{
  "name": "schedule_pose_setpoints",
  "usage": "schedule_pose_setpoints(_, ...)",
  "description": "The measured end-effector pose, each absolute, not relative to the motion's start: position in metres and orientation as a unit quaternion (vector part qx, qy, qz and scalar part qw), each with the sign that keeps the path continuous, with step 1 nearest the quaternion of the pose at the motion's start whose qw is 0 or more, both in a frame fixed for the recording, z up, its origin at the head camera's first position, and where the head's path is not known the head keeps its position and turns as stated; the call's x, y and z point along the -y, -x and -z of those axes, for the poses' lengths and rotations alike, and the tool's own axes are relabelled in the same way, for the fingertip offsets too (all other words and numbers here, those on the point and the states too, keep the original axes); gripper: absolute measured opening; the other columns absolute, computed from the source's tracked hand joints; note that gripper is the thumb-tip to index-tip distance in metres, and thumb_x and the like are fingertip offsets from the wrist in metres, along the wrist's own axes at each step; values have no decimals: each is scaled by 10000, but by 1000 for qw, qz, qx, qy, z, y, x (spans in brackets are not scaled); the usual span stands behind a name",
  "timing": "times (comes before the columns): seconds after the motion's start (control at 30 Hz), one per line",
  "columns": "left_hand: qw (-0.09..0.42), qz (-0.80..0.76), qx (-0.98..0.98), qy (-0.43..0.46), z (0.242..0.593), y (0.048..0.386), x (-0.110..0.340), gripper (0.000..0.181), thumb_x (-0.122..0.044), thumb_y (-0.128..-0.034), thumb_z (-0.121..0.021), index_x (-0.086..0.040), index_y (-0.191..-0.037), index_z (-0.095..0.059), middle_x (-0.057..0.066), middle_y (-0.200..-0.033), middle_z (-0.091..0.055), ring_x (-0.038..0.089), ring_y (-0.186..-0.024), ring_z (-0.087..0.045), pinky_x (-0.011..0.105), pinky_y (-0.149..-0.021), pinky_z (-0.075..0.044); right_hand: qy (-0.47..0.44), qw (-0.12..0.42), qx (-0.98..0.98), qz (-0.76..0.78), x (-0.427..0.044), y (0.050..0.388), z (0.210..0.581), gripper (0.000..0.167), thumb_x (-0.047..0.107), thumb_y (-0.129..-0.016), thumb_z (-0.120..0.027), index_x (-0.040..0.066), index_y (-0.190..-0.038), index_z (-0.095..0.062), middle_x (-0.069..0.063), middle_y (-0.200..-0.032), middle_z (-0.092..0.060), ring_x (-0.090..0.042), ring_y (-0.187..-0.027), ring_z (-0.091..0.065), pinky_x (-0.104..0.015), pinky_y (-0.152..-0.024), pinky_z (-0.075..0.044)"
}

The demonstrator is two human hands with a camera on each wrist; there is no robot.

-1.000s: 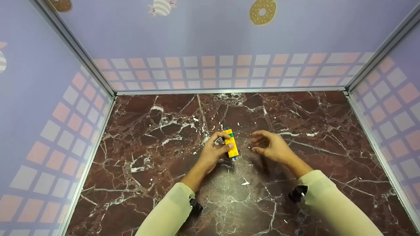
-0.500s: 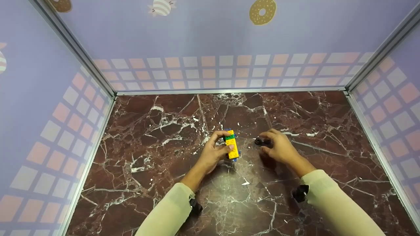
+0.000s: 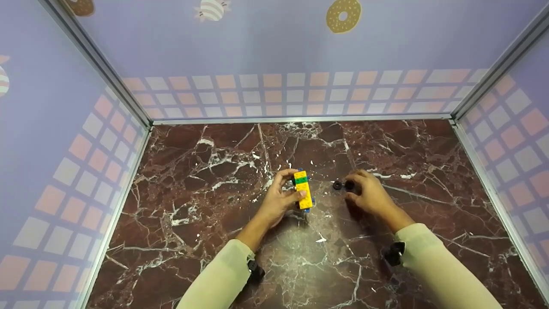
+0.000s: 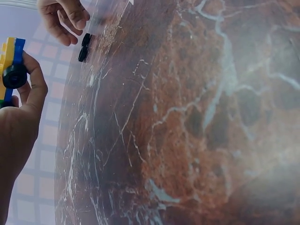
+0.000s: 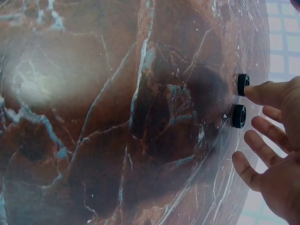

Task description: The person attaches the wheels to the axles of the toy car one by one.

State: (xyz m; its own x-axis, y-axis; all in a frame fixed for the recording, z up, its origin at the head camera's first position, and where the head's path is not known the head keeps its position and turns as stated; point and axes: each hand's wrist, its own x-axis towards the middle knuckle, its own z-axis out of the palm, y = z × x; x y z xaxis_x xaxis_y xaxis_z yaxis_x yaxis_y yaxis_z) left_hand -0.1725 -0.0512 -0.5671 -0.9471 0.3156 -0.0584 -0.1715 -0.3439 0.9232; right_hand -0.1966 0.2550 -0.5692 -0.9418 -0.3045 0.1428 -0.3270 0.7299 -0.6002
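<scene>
My left hand grips a toy car of building bricks, with a yellow top, a green band and blue parts below. The left wrist view shows a black wheel on its side, near the left fingers. Two small black wheels, one on the left and one on the right, sit side by side on the table. My right hand is beside the right-hand wheel with its fingers spread. In the right wrist view a fingertip overlaps one wheel; whether it touches cannot be told.
The dark red marbled table is bounded by lilac panels with printed squares at the back and both sides. A metal strip runs along the table's back edge. Black wrist cameras sit at both cuffs.
My right hand has drawn back to the right, leaving two black wheels in sight on the table. The left hand has tilted the toy car slightly, so its green band shows more fully.
</scene>
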Motion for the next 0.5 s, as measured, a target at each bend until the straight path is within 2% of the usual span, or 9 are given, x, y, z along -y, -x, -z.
schedule_pose_setpoints(0.33,157,-817,-549,-80,568,173,51,628,83,-992,-723,-18,-1542,-439,148,-1389,-542,268,-1077,-728,457,-919,-738,-159,11,937,-312,-256,195,570,506,-12,-866,-870,-58,-1345,-714,-275,-1333,-690,-523,-1270,-660,-692,-1206,-526)
schedule_pose_setpoints(0.5,147,-816,-553,-82,569,173,50,641,66,-988,-746,-21,-1557,-463,179,-1395,-593,280,-1112,-731,472,-956,-729,-162,13,937,-311,-256,195,571,487,-8,-873,-867,-43,-1338,-727,-253,-1302,-706,-497,-1242,-678,-676,-1180,-547)
